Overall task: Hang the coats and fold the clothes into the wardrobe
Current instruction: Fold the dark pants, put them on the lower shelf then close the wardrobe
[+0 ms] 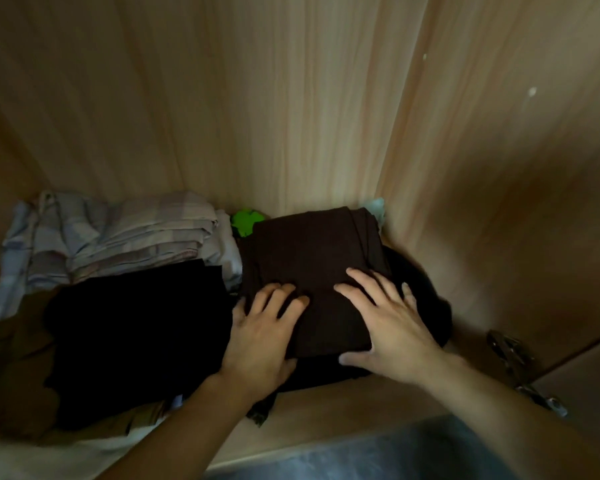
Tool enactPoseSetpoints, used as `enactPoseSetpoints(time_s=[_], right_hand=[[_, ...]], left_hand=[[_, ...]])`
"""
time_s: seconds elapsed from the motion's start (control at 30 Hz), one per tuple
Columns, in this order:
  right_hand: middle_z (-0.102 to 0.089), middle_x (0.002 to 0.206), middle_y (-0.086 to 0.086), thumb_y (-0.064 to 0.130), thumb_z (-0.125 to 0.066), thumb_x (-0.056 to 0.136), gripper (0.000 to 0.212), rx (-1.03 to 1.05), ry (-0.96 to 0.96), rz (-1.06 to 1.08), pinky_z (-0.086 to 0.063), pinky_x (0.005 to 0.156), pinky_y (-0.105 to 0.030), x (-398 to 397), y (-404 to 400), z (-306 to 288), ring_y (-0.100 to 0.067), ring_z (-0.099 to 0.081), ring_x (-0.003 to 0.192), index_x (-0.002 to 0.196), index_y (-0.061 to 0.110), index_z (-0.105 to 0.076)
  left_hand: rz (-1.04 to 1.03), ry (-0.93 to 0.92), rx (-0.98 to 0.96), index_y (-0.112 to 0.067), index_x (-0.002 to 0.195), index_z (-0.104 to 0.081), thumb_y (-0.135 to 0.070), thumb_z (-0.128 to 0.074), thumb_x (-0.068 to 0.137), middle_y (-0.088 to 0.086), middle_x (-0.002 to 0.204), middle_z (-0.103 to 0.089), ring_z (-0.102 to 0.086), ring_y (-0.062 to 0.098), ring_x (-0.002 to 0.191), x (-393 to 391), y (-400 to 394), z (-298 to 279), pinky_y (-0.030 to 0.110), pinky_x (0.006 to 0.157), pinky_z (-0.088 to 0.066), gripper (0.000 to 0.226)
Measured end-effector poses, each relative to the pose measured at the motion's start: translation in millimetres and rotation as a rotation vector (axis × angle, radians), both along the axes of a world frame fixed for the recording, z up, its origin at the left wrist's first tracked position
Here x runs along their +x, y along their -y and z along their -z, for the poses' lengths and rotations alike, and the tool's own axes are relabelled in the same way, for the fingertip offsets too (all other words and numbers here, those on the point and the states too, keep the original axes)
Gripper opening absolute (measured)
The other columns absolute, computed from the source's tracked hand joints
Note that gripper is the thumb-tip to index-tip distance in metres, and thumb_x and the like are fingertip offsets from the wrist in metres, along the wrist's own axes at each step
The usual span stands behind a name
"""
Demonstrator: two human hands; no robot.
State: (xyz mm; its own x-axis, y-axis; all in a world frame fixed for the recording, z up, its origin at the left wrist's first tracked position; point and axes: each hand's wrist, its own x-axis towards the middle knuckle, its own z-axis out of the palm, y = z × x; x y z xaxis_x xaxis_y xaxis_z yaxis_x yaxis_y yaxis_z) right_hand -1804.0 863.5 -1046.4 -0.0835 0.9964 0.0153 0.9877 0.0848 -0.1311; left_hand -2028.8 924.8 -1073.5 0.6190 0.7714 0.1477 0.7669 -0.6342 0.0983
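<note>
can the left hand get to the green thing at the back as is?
Probably yes: the left hand rests on the brown fold, and the green item peeks out just behind it, uncovered on top.

Green item [245,221] mostly hidden behind dark brown folded garment [312,271], black clothing [136,341] lost in shadow, forearms cut off by bottom edge

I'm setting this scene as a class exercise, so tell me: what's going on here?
A person is putting folded clothes on a light wooden wardrobe shelf. Both hands lie flat on a folded dark brown garment on a black pile at the right: the left hand at its near left edge, the right hand on its near right corner. Beside it lie a black folded garment and folded pale checked fabric.
</note>
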Motion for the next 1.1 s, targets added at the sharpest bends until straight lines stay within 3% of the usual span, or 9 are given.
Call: enactPoseSetpoints(time_s=[0.07,0.13,0.2,0.27,0.37,0.6,0.83,1.0,1.1], right_hand=[[-0.008,0.164,0.015,0.079,-0.045,0.083,0.078,0.037,-0.031,-0.038,-0.007,0.121,-0.061,-1,0,-11,-0.02,0.002,0.154,0.149,0.042,-0.027],[-0.019,0.164,0.009,0.071,-0.03,0.093,0.065,0.177,0.018,-0.051,-0.006,0.123,-0.054,-6,-11,-17,-0.019,0.001,0.154,0.148,0.035,-0.037],[-0.015,0.167,0.003,0.065,-0.023,0.095,0.068,0.238,0.024,-0.023,-0.004,0.125,-0.047,-16,-31,-18,-0.018,0.004,0.155,0.153,0.029,-0.034],[-0.001,0.168,0.004,0.066,-0.014,0.093,0.074,0.218,0.021,0.012,0.001,0.125,-0.043,-21,-49,-15,-0.018,0.013,0.154,0.158,0.03,-0.019],[0.006,0.168,0.005,0.066,-0.012,0.095,0.073,0.199,0.036,0.05,0.002,0.124,-0.041,-14,-62,-2,-0.018,0.016,0.153,0.159,0.032,-0.006],[-0.001,0.168,0.007,0.062,-0.022,0.096,0.07,0.197,-0.034,0.1,-0.006,0.126,-0.038,-17,-71,25,-0.016,0.007,0.154,0.159,0.032,-0.012],[0.004,0.168,0.007,0.06,-0.025,0.098,0.068,0.131,-0.037,0.091,-0.002,0.125,-0.038,-19,-65,14,-0.017,0.013,0.153,0.159,0.033,-0.008],[0.006,0.168,0.006,0.055,-0.036,0.101,0.067,0.049,-0.041,0.093,-0.003,0.124,-0.041,-26,-51,-16,-0.02,0.013,0.154,0.159,0.034,-0.009],[0.007,0.168,0.001,0.054,-0.032,0.103,0.063,-0.004,-0.112,0.111,-0.006,0.125,-0.043,-34,-34,-56,-0.021,0.009,0.154,0.158,0.036,-0.009]], left_hand=[[0.0,0.094,-0.069,-0.037,0.142,-0.03,-0.078,-0.045,0.079,-0.008,0.146,-0.029,-0.025,0.017,0.139,-4,-2,-7,0.061,0.113,-0.025,0.077],[-0.03,0.209,-0.155,-0.036,0.149,-0.023,-0.077,-0.015,0.087,-0.008,0.15,-0.023,-0.02,0.016,0.142,-4,-9,-14,0.056,0.116,-0.022,0.075],[-0.061,0.18,-0.161,-0.037,0.156,-0.004,-0.073,-0.002,0.086,-0.007,0.162,0.0,0.004,0.018,0.151,3,-24,-16,0.056,0.122,-0.012,0.079],[-0.117,0.128,-0.153,-0.039,0.156,0.009,-0.072,-0.003,0.088,-0.008,0.164,0.022,0.025,0.019,0.15,12,-39,-16,0.056,0.123,0.003,0.076],[-0.159,0.108,-0.199,-0.041,0.155,0.014,-0.069,-0.015,0.095,-0.005,0.162,0.029,0.031,0.02,0.148,20,-52,-9,0.053,0.122,0.01,0.073],[-0.156,0.109,-0.321,-0.047,0.154,0.009,-0.069,-0.02,0.096,-0.008,0.164,0.022,0.026,0.015,0.149,22,-66,13,0.049,0.124,0.006,0.069],[-0.18,0.06,-0.392,-0.048,0.154,0.01,-0.069,-0.023,0.096,-0.009,0.163,0.025,0.027,0.015,0.149,21,-59,-2,0.05,0.124,0.005,0.07],[-0.171,0.131,-0.502,-0.045,0.156,-0.004,-0.066,-0.025,0.099,-0.011,0.166,0.012,0.019,0.012,0.151,-2,-38,-38,0.045,0.124,0.003,0.065],[-0.174,0.155,-0.521,-0.041,0.157,-0.01,-0.066,-0.023,0.098,-0.011,0.167,0.004,0.013,0.012,0.152,-27,-16,-78,0.04,0.125,0.001,0.066]])
